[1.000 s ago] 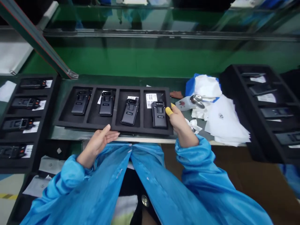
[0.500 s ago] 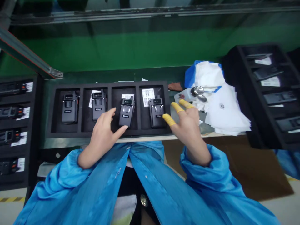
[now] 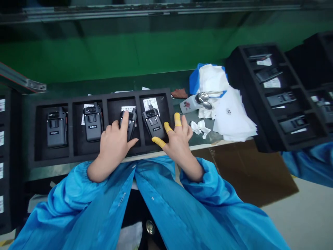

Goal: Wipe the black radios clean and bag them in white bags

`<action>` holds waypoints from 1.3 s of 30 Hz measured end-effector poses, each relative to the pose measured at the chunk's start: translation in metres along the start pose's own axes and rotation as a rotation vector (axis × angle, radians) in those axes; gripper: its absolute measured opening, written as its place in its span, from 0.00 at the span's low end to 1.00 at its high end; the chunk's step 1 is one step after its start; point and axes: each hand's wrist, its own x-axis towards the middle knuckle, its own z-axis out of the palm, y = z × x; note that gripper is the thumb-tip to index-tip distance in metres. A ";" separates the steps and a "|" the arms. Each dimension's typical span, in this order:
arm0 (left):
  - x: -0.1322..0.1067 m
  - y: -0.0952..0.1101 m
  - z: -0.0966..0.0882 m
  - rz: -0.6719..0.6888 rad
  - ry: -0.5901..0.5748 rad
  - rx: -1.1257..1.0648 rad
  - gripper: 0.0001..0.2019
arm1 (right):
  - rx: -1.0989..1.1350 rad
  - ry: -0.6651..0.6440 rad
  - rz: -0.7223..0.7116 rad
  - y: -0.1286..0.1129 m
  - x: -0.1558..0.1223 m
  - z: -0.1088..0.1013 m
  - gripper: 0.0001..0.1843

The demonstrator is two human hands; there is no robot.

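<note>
A black foam tray [image 3: 52,161] holds a row of walkie-talkies, one in each compartment, most with a white label showing behind. My left hand [image 3: 113,142] lies over the third walkie-talkie [image 3: 132,125], partly covering it, with the index finger stretched along it and the thumb apart. At the tray's right end, my right hand [image 3: 179,140] wears yellow finger cots and has its fingers spread. Its thumb and index finger are beside the fourth walkie-talkie [image 3: 154,125], which leans to the left at its top. Left of my hands lie two more walkie-talkies [image 3: 56,130].
Right of the tray are a blue box of white wipes [image 3: 212,78], a stack of white sheets [image 3: 232,118], a white case with round silvery pieces [image 3: 191,104] and crumpled paper scraps [image 3: 200,127]. Further black trays [image 3: 260,135] stand on both sides. A blue sleeve [image 3: 307,158] shows at right.
The view has shifted, so the tray appears farther left. My left hand has moved onto the third walkie-talkie. My right hand is closer to the fourth one, which now tilts further left.
</note>
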 end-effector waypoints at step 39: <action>-0.005 -0.022 0.027 -0.108 0.100 -1.311 0.37 | 0.574 -0.217 0.102 -0.020 0.025 -0.017 0.32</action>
